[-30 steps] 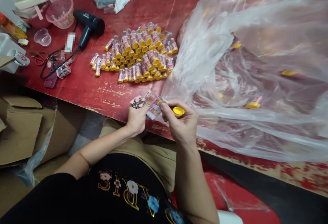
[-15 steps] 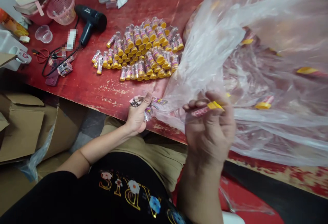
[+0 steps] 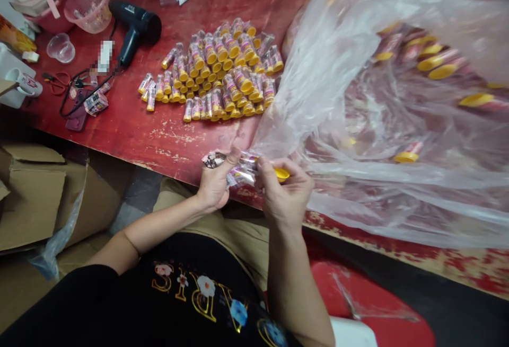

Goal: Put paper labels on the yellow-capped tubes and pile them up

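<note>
Hands (image 3: pixel 213 185) close together, the right (image 3: pixel 290 194) around yellow-capped tube (image 3: pixel 282 175)

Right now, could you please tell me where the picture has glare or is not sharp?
Head view: whitish highlights streak the plastic bag; head view: print on the wrappers in the left hand is too soft to read; head view: a white item beside the hair dryer is partly pixelated.

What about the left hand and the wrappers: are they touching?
Touching: the head view shows the left hand closed on the wrappers, which stick out on both sides of its grip.
</note>
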`<state>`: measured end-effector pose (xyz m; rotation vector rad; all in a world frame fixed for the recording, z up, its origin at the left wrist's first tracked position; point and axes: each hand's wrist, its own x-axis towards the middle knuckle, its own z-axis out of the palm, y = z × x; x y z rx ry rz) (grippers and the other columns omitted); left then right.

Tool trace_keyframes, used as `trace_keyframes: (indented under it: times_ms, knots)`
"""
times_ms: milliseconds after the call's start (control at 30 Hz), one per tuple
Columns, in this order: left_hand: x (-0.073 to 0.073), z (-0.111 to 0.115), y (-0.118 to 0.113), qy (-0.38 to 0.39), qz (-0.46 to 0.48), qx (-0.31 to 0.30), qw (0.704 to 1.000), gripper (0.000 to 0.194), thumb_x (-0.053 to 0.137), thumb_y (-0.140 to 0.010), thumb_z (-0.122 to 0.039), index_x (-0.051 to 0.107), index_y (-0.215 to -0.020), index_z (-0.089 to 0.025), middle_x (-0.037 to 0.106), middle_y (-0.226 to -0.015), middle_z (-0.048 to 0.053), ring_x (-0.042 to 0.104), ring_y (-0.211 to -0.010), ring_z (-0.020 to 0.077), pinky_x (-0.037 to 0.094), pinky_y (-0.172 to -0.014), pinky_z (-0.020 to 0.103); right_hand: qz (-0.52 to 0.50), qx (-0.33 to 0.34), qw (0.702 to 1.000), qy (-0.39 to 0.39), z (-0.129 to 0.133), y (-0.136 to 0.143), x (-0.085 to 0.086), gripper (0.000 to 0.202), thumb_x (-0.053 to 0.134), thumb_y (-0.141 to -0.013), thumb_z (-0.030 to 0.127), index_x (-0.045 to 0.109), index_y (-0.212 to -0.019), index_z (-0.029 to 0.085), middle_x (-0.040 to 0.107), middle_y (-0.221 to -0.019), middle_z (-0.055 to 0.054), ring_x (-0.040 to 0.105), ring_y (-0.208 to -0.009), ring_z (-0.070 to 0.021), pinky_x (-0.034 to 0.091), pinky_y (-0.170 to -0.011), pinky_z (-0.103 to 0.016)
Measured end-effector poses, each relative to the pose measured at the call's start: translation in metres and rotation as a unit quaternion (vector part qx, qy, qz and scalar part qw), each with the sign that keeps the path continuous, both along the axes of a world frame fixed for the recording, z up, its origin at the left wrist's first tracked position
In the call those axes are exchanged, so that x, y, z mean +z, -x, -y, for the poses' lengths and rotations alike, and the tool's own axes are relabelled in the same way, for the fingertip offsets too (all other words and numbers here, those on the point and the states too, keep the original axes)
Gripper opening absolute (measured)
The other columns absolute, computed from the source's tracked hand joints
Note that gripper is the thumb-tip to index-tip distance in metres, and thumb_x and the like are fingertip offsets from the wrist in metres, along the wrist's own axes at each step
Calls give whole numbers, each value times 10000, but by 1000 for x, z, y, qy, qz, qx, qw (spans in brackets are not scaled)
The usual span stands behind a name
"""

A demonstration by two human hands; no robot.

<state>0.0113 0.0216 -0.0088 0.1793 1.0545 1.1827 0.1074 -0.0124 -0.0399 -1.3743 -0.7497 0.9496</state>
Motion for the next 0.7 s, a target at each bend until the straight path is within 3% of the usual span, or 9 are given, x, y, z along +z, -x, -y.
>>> trace_keyframes:
  times_ms: [100, 200, 267, 500, 700]
  knots:
    - [-1, -2, -1, 13, 17, 18, 1000, 487, 1034, -629, -390, 607, -676, -161, 661, -659, -60, 618, -603, 82, 551, -776, 260, -74, 2, 996, -44, 2, -5, 1, 457, 771, -883, 675, 705, -841, 225, 548, -680, 41, 473, -564, -83, 468, -555, -234]
    - [-2, -5, 2, 36, 24, 13, 999, 470, 1027, -647, -392, 619, -694, -165, 665, -671, -54, 637, -631, 94, 559, -813, 270, -118, 35, 988, -94, 7, -18, 8, 378, 754, -922, 601, 753, -1152, 302, 635, -966, -17, 651, -848, -147, 625, -849, -349]
    - [-2, -5, 3, 50, 26, 2, 998, 460, 1020, -662, -401, 626, -704, -167, 665, -669, -49, 659, -652, 104, 566, -825, 271, -96, 33, 988, -116, 10, -24, 12, 358, 792, -906, 552, 759, -1178, 321, 646, -1027, -33, 677, -964, -177, 618, -989, -416]
    - [2, -2, 4, 88, 62, -54, 993, 424, 1007, -694, -395, 654, -732, -165, 731, -730, -14, 715, -669, 137, 616, -812, 305, 4, -100, 978, -183, 9, -18, 1, 362, 818, -887, 556, 769, -1170, 335, 676, -1087, -58, 699, -1022, -215, 628, -909, -395]
    - [-2, -2, 3, 100, 80, -81, 988, 369, 999, -714, -348, 687, -749, -153, 740, -729, -7, 691, -623, 123, 614, -776, 292, 20, -106, 977, -182, 11, -21, -1, 414, 835, -854, 594, 776, -1152, 313, 682, -1042, -55, 706, -951, -214, 644, -888, -417]
